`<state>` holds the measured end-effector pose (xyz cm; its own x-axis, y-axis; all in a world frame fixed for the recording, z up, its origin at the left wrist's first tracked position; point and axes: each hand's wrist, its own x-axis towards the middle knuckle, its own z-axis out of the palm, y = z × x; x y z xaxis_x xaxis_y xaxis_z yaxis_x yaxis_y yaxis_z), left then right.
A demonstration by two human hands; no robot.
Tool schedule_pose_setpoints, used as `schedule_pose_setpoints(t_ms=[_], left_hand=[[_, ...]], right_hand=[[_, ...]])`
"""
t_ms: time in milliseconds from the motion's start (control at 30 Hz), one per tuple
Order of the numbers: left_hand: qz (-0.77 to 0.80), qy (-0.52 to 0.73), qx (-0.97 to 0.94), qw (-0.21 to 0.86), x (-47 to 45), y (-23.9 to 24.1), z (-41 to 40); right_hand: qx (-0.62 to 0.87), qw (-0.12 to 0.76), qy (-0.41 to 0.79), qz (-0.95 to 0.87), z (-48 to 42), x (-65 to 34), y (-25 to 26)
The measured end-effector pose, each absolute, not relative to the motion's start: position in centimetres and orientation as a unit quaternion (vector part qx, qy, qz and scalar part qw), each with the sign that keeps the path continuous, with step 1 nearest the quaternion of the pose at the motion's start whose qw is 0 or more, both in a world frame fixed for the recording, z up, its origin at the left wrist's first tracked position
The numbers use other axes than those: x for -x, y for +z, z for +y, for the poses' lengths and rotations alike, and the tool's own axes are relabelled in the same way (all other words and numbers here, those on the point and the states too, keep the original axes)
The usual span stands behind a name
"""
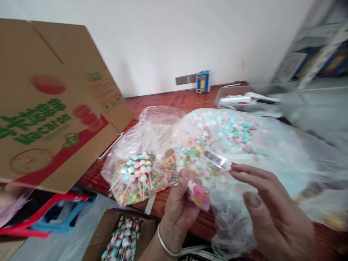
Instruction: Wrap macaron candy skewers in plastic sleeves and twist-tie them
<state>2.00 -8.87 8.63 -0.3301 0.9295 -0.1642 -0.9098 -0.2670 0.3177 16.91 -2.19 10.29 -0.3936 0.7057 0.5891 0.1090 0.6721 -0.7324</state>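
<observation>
My left hand (182, 204), a bangle at its wrist, is closed on a small pink and white printed candy bag (199, 195). A bit of crinkled clear plastic shows beside its fingers. On the right, my right hand (274, 214) has its thumb and fingers apart. A narrow clear wrapper strip (219, 160) with dark print is at its fingertips; I cannot tell whether they touch it. Beyond both hands spreads a large clear plastic bag (282, 159) with pastel candies (239, 132). Left of my hands, marshmallow-like balls on white sticks (138, 168) rest on a bag of small colourful pieces.
A tall cardboard carton (54, 108) stands at the left. Below, an open box (94, 232) contains wrapped candy sticks. A clear plastic tray (220, 96) with white packages and a small blue box (203, 82) are at the back. Red and blue stools (58, 214) are at lower left.
</observation>
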Motion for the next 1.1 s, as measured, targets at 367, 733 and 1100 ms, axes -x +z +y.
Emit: schedule_pose_setpoints(t_ms=[367, 733, 1100], left_hand=[[0.171, 0.949, -0.089, 0.251, 8.6, 9.1, -23.9], [0.188, 0.944, -0.013, 0.271, 10.6, 5.7, -22.6], [0.165, 0.931, 0.034, 0.323, 11.8, 5.3, -17.5]], right_hand=[[0.191, 0.129, 0.421, -0.877, -5.7, 1.1, 6.8], [0.253, 0.130, 0.499, -0.818, -6.1, 5.8, 1.9], [0.156, 0.165, 0.517, -0.825, -3.2, -5.6, 5.0]])
